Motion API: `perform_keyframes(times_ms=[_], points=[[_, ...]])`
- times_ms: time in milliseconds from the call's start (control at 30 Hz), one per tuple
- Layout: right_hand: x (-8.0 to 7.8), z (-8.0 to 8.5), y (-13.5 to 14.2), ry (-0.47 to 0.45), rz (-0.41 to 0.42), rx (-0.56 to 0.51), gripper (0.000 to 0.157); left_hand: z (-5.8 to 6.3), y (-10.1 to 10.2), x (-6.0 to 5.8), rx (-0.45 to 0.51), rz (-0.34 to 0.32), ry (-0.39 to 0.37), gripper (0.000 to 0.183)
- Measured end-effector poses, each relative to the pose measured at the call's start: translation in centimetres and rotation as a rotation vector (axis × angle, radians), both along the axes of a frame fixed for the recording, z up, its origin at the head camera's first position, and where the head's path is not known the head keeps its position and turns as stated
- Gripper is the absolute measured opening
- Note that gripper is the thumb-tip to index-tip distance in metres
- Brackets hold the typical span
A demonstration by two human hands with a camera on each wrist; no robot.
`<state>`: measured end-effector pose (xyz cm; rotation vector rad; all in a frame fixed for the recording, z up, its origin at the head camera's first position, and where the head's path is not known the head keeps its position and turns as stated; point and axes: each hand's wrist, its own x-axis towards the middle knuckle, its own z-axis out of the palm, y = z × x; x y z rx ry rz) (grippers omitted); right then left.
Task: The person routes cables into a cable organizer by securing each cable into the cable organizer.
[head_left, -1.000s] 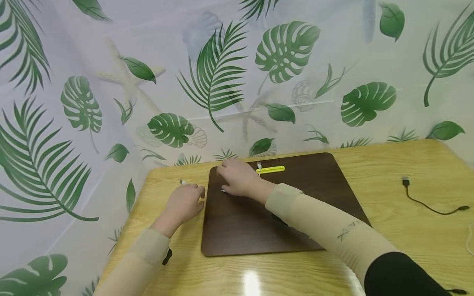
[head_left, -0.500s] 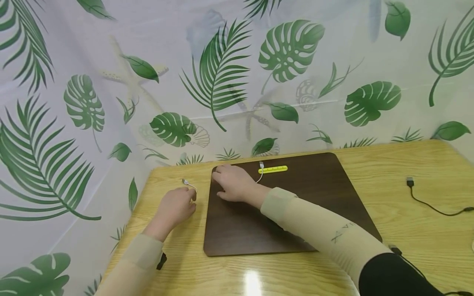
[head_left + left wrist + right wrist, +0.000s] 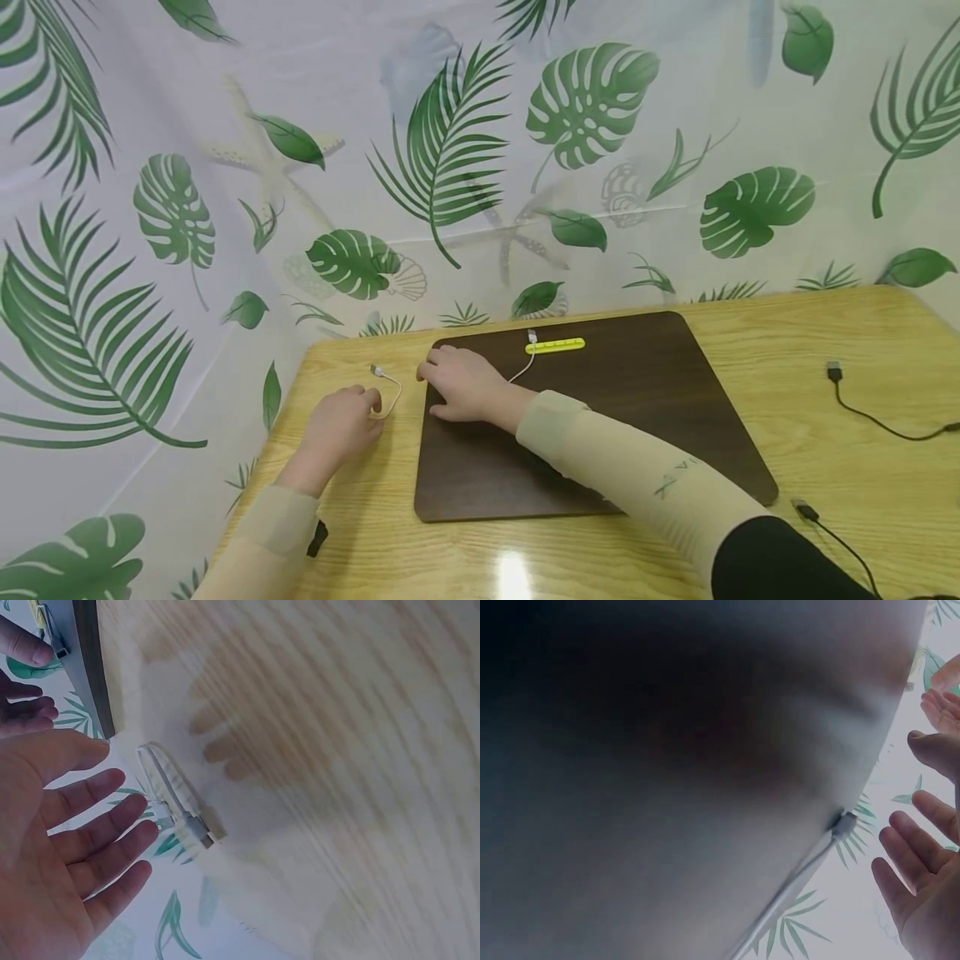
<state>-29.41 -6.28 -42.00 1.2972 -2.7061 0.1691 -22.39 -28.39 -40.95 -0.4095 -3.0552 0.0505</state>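
My left hand (image 3: 337, 429) is over the wooden table, left of the dark brown board (image 3: 510, 475). Near its fingertips lies a short white USB cable (image 3: 399, 392), partly covered by the hand in the head view. Spread fingers and an apparently unoccupied palm show in the left wrist view, with the white cable (image 3: 169, 784) lying beyond. My right hand (image 3: 465, 385) hovers over the board's left part, fingers loose and holding nothing visible. Behind it, another white USB cable (image 3: 531, 360) crosses a yellow notched strip (image 3: 558, 345) at the board's back. That cable's lower part disappears behind my right wrist.
To the right on the table (image 3: 750, 358) lie a black USB cable (image 3: 870, 410) and a second black cable (image 3: 836, 537) near my right sleeve. A leaf-patterned cloth (image 3: 465, 150) hangs behind and along the left side.
My left hand has drawn left and toward me, away from the board, uncovering more of the white cable on the table. My right hand has shifted slightly left and nearer.
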Motion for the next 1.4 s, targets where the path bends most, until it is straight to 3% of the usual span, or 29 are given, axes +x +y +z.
perform_keyframes(times_ms=[400,600,933,1267,1400], points=[[0.0,-0.2,-1.3,-0.009,0.020,0.107,0.053,-0.4,-1.3,0.1,0.013,0.063,-0.053,0.021],[0.0,0.4,-2.1,0.043,0.034,0.209,0.055,-0.6,-1.3,-0.2,0.012,0.075,-0.065,0.036],[0.1,0.4,-3.9,0.065,0.077,0.290,0.040,-1.5,-1.1,-0.5,0.002,0.071,-0.086,0.029],[0.4,-0.1,-5.5,-0.037,0.093,0.321,0.051,-1.7,-0.9,-0.5,0.005,0.018,-0.065,0.016],[0.7,-0.2,-5.7,-0.060,0.101,0.327,0.040,-1.7,-0.7,-0.2,0.016,0.002,-0.052,0.011]])
